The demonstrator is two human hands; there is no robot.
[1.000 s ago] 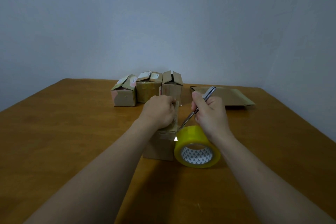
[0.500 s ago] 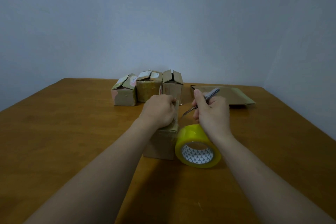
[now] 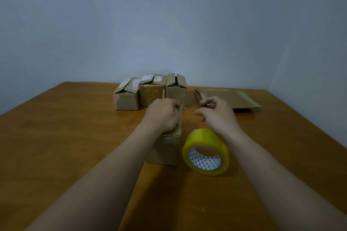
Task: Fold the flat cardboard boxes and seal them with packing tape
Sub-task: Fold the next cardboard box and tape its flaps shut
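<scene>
Box [image 3: 165, 148] top hidden under gripping left hand [image 3: 162, 116]; right hand [image 3: 216, 114] pinches blurred tool [image 3: 206, 101] (kind unclear).

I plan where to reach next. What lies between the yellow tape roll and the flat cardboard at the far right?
In the head view, the right hand, holding a slim metal tool, hovers between the tape roll and the flat cardboard.

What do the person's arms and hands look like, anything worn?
The left forearm and right forearm are bare to the frame's lower edge; no sleeve shows. The left hand and right hand are ungloved; no watch, bracelet or ring is visible.
</scene>
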